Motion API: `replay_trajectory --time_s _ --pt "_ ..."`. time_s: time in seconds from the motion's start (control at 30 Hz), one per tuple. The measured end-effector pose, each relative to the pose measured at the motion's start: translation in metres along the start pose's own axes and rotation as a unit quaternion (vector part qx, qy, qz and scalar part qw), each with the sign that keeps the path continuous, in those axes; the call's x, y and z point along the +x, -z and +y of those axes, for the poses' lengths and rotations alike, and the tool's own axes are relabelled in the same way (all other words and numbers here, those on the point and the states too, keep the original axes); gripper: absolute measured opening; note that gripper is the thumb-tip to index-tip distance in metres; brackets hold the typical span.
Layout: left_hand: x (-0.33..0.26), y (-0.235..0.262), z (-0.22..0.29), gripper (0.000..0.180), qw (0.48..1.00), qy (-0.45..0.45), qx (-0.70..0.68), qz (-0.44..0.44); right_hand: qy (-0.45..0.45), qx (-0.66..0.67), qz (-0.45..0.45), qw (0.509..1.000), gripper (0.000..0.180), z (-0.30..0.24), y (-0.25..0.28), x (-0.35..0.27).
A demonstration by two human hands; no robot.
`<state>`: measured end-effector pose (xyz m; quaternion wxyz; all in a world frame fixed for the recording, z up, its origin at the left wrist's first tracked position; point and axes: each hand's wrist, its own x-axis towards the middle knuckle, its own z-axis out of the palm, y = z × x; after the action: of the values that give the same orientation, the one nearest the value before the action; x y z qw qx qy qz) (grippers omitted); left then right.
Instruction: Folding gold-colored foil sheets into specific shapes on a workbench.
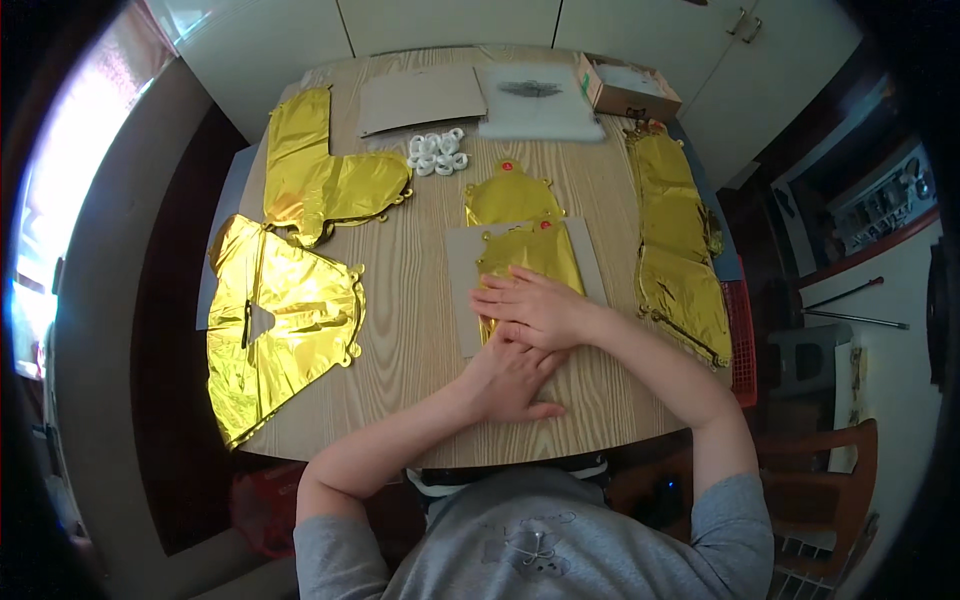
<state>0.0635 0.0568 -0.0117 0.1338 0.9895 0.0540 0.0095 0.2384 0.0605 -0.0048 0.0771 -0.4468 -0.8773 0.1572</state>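
A gold foil balloon point(540, 252), deflated and folded, lies on a grey card sheet point(590, 262) in front of me. Pressed flat across its near part is my right hand point(532, 312), open, its fingers stretched toward the left. My left hand point(512, 378) is just nearer to me, palm down and open, the thumb out to the right. Its fingertips meet the underside of my right hand, so part of them is hidden. More flat gold foil point(510, 200) with a red spot shows beyond the card's far edge. Both hands cover the balloon's near end.
Other flat gold balloons lie left, one L-shaped point(300, 175) and one with a triangular hole point(300, 325). A long gold balloon point(672, 225) lies right. Farther back are white ribbon rolls point(437, 152), cardboard point(420, 97), a clear plastic packet point(540, 108) and an open box point(630, 92).
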Motion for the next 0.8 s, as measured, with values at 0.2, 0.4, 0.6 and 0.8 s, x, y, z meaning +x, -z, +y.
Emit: replay_trajectory --time_s 0.2,0.4,0.6,0.8 --pt "0.001 0.005 0.000 0.092 0.996 -0.020 0.030 0.080 -0.028 -0.016 0.043 0.999 0.050 0.015 0.000 0.009" --pt "0.002 0.004 -0.001 0.091 0.998 -0.013 0.022 0.059 -0.030 0.089 0.123 0.988 0.058 0.020 -0.004 0.006" --pt "0.000 0.008 -0.005 0.086 0.998 -0.029 0.010 0.061 -0.023 0.084 0.111 0.990 0.068 0.020 0.000 0.004" --pt "-0.024 0.017 -0.026 0.085 0.997 0.051 0.043 0.031 -0.023 0.103 0.136 0.985 0.069 0.020 -0.004 0.003"
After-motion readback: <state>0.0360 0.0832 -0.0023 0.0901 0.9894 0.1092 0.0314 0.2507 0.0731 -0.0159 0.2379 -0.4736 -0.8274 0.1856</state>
